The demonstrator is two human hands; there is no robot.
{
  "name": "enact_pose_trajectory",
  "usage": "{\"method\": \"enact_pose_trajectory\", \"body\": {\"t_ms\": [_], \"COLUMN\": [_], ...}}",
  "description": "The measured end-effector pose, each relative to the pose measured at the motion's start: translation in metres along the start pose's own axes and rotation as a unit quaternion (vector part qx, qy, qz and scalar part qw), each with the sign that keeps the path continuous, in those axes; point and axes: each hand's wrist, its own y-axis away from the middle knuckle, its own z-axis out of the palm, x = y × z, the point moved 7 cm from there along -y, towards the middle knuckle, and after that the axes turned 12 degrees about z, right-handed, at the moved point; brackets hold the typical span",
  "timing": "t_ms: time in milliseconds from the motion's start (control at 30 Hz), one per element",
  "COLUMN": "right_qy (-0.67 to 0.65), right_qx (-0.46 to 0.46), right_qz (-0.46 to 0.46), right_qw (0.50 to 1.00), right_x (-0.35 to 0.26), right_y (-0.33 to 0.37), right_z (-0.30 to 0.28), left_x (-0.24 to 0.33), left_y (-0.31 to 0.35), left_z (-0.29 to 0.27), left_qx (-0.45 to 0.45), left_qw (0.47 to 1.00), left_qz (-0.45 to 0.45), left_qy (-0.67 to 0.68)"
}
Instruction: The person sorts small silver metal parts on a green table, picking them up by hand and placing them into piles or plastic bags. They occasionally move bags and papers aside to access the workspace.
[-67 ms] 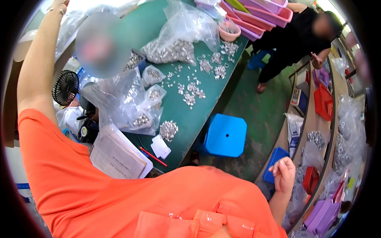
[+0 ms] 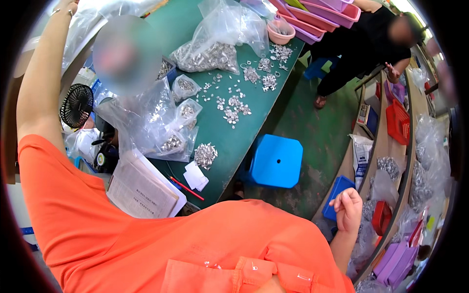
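My left arm reaches up along the left side, and my left hand [image 2: 72, 7] is cut off at the top edge, above clear plastic sheeting [image 2: 90, 31]; its fingers do not show. My right hand [image 2: 348, 209] is raised at the right, fingers loosely curled in, with nothing visible in it. Nearest to it are a blue tray [image 2: 338, 195] and the shelf. On the green table [image 2: 222, 171] lie a large clear bag of small silvery metal parts [image 2: 207, 57], smaller bags [image 2: 172, 143] and loose heaps of parts [image 2: 205, 155].
An open book [image 2: 141, 190], white paper slips [image 2: 195, 176] and a red pencil [image 2: 188, 189] lie near me. A black fan [image 2: 76, 105] stands left. A blue stool [image 2: 276, 161] stands beside the table. Another person [image 2: 364, 46] is beyond, near stacked pink trays [image 2: 322, 17] and shelves of bags.
The whole view has shifted slightly, so the table and stool sit a little higher and further left. Both arms keep nearly the same pose.
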Motion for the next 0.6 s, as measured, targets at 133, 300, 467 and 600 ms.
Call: {"method": "enact_pose_trajectory", "body": {"t_ms": [133,300,467,600], "right_qy": [0.029,0.047,0.059,0.062], "right_qx": [0.006,-0.023,-0.044,-0.077], "right_qz": [0.033,0.054,0.070,0.081], "right_qw": [0.999,0.997,0.995,0.992], "right_x": [0.020,0.027,0.029,0.033], "right_y": [-0.021,-0.036,-0.051,-0.069], "right_z": [-0.007,-0.001,0.004,0.017], "left_x": [-0.006,0.029,0.103,0.169], "left_y": [0.075,0.163,0.291,0.437], "left_z": [0.012,0.024,0.048,0.061], "left_qx": [-0.015,-0.049,-0.101,-0.191], "left_qw": [0.998,0.985,0.936,0.829], "left_qz": [0.034,0.125,0.292,0.483], "left_qy": [-0.047,-0.107,-0.170,-0.208]}}
